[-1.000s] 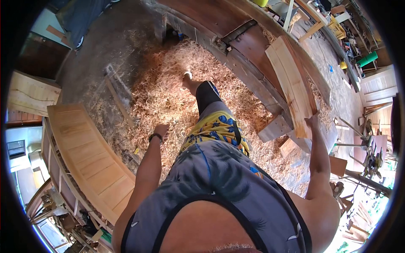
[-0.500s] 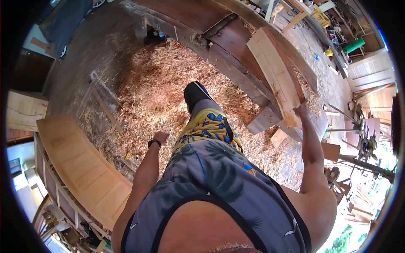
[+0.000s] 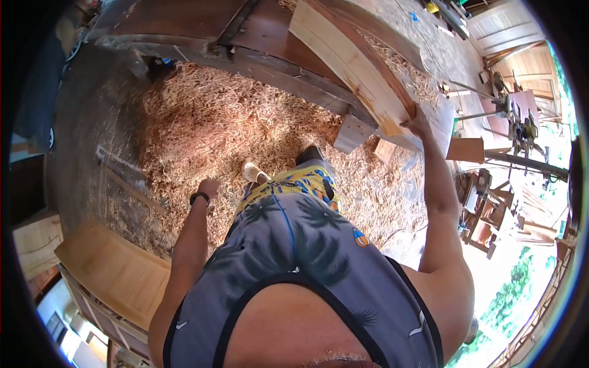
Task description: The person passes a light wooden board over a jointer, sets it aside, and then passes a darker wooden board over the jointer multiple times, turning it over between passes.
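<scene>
My right hand (image 3: 418, 122) is closed around the near end of a thick, pale wooden plank (image 3: 346, 61). The plank has a darker reddish side and lies on the dark wooden workbench (image 3: 270, 46). My left hand (image 3: 209, 186), with a dark band on its wrist, hangs low over the floor to the left of my body. Its fingers look loosely curled, and I see nothing in them.
Wood shavings (image 3: 202, 116) cover the floor around my feet. A wooden panel (image 3: 113, 264) lies at the lower left. Beside the bench's near end sits a small wood block (image 3: 384, 150). Clamps or machine parts (image 3: 521, 126) stand at the right.
The view has shifted, and the workbench and plank now appear farther left and higher. My right hand keeps hold of the plank's end. A light-coloured shoe has come into sight.
</scene>
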Motion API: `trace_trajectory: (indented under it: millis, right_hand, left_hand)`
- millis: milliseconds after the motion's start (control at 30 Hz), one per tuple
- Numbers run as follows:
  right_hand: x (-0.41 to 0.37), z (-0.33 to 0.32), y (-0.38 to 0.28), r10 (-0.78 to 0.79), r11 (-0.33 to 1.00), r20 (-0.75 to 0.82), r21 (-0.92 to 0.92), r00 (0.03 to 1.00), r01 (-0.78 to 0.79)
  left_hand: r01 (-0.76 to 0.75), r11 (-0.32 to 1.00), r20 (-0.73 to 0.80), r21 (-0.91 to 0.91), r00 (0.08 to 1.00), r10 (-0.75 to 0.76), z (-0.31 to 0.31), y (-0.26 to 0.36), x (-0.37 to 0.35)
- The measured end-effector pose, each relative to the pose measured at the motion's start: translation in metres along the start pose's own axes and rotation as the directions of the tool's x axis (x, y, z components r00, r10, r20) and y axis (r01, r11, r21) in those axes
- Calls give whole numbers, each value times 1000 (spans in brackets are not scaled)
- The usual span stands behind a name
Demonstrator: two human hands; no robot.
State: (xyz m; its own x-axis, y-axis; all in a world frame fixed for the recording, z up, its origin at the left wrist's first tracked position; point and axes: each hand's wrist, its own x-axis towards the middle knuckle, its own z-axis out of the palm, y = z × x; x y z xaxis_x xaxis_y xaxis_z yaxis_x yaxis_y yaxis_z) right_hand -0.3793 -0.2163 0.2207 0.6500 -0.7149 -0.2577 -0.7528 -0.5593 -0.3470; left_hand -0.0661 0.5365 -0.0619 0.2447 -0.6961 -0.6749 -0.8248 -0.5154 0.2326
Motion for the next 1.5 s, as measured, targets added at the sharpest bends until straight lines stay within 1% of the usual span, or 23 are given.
trace_trajectory:
  millis: [67, 100, 133, 200, 267, 333, 400, 467, 533, 600, 633, 667, 733, 767, 800, 867, 900, 967, 1067, 1200, 1333, 1400, 1500]
  right_hand:
    - [3, -1, 4, 21, 999, 30, 50, 999, -22]
    - [1, -4, 1, 0, 1000, 55, 16, 998, -1]
    - [-2, -10, -4, -23, 1000, 81, -17, 996, 24]
    - [-7, -19, -13, -27, 1000, 95, 17, 995, 25]
    - [-2, -25, -13, -72, 994, 158, 87, 985, 59]
    - [-4, -25, -12, -115, 989, 128, 107, 985, 102]
    - [0, -21, -5, -146, 986, 79, 91, 986, 139]
    - [-7, -23, -16, -123, 986, 148, 130, 981, 104]
    - [-22, -20, -31, -163, 981, 128, 127, 978, 147]
    - [-39, -10, -48, -204, 977, 107, 84, 973, 196]
    - [-49, -4, -61, -171, 980, 105, 120, 980, 158]
    - [-60, 5, -72, -120, 990, 120, 88, 985, 110]
    - [-79, 19, -105, 22, 998, 224, 54, 974, -35]
    - [-87, 20, -120, -21, 993, 238, 118, 971, -7]
    - [-94, 23, -133, -5, 991, 310, 127, 951, -36]
    - [-101, 19, -158, -60, 985, 378, 171, 924, -6]
    - [-102, 24, -156, -62, 985, 380, 173, 923, -5]
    - [-100, 43, -149, -465, 852, 166, 353, 870, 388]
    - [-41, 57, -145, -573, 751, 358, 589, 737, 298]
    - [87, 85, -134, -200, 865, 318, 502, 927, 15]
    - [230, 98, -135, -19, 248, 238, 942, 971, -226]
    - [267, 79, -160, 130, 189, 31, 980, 991, -56]
    - [306, 65, -182, 13, 56, 51, 997, 999, -51]
  left_hand:
    - [-30, 999, -56, 27, 998, 32, -63, 23, 30]
    - [209, 849, 16, -485, 973, -231, -103, 49, 41]
    - [384, 408, 209, -828, 887, -411, -136, 73, 57]
    - [31, 763, -161, -645, 971, -176, -146, 94, 113]
    - [-83, 689, -201, -720, 975, -93, -177, 145, 159]
    - [-404, 796, -460, -450, 869, 181, -214, 211, 188]
    - [-321, 707, -363, -630, 927, 97, -287, 303, 166]
    - [-296, 632, -218, -717, 955, 200, -284, 358, 199]
    - [-43, 293, 10, -955, 985, 174, -281, 407, 205]
    - [280, -139, 266, -950, 958, 111, -281, 446, 198]
    - [359, -218, 341, -907, 933, 118, -280, 455, 195]
    - [361, -221, 344, -906, 932, 113, -274, 460, 198]
    - [514, -477, 548, -713, 833, 79, -256, 462, 204]
    - [474, -538, 474, -697, 868, 151, -253, 452, 198]
    - [192, -579, 195, -792, 979, 57, -207, 448, 213]
    - [-99, -682, -37, -725, 994, -105, -183, 434, 218]
    - [136, -882, 24, -451, 990, 141, -182, 414, 216]
    - [66, -884, -95, -464, 988, 123, -188, 398, 194]
    - [3, -876, -201, -482, 973, 114, -147, 329, 171]
    - [-53, -869, -78, -492, 997, -17, -169, 283, 121]
    - [62, -869, 117, -491, 993, 5, -111, 211, 140]
    - [-27, -874, -14, -486, 1000, -23, -168, 225, 96]
    - [-60, -898, 49, -436, 995, -90, -184, 225, 87]
